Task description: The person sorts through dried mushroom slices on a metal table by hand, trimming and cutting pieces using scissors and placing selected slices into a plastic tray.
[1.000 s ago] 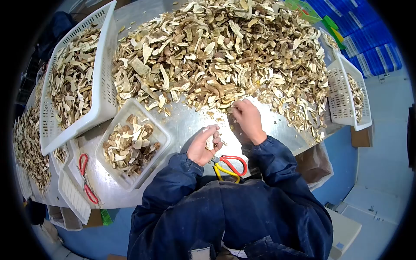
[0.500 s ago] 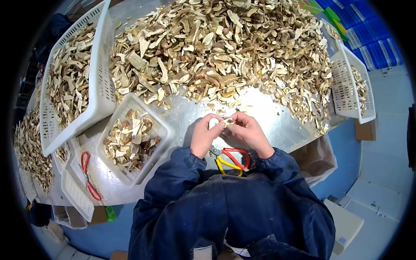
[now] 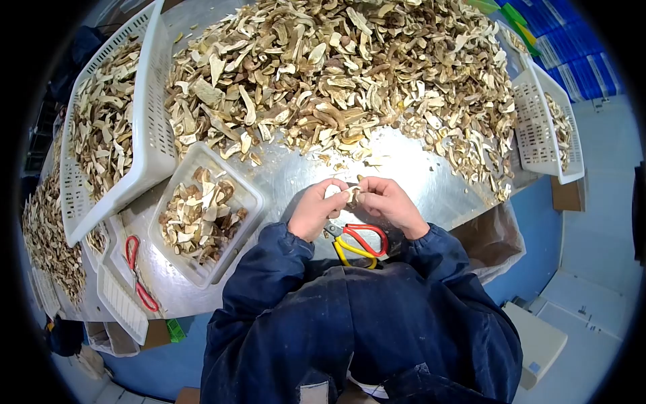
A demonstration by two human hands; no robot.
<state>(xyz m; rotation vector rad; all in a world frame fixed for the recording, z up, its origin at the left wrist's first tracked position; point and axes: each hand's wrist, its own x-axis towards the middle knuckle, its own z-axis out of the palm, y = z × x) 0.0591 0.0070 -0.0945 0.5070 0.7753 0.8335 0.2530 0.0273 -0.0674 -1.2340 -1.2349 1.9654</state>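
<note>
Both hands meet over the metal table, fingertips pinched around a small dried mushroom slice (image 3: 352, 194). My left hand (image 3: 316, 210) grips its left side, and a whitish piece (image 3: 332, 191) shows at those fingers. On the other side, my right hand (image 3: 392, 204) is closed on the slice with thumb and forefinger. Just below the hands lie scissors (image 3: 361, 244) with one red and one yellow handle. A translucent tub (image 3: 252, 214) with mushroom slices stands left of my left hand. Beyond the hands spreads a large heap of dried mushroom slices (image 3: 336, 81).
A tall white slotted basket (image 3: 149, 128) full of slices leans at the left. Red-handled scissors (image 3: 138, 273) and a white ribbed tray (image 3: 122, 304) lie near the table's left edge. Another slotted basket (image 3: 531, 124) stands right. A lined bin (image 3: 494, 246) sits below the right edge.
My hands have drawn slightly apart at the wrists, while the fingertips still hold the slice, more of which shows between them. The view has shifted a little.
</note>
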